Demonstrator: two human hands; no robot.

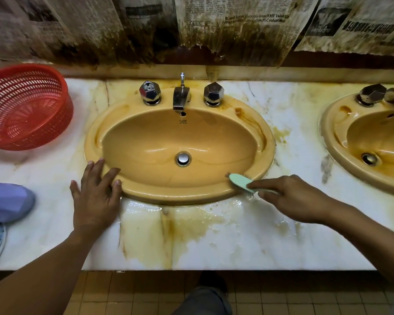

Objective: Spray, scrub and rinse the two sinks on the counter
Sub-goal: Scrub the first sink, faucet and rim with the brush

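Right hand (291, 198) grips green brush (240, 182) on near-right rim of near sink (146, 192); left hand (96, 192) flat, fingers spread, bracing near-left rim. Work short firm strokes along rim; second sink (334, 142) far right

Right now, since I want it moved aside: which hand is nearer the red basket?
Left. The left hand rests on the sink rim, right of the basket; the right hand holds a brush across the sink.

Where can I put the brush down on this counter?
Freest: the marble strip between the near sink and the right sink. Also the wet front counter between left hand and right hand holding the brush. Crowded on the left: red basket and purple-blue items at the edge.
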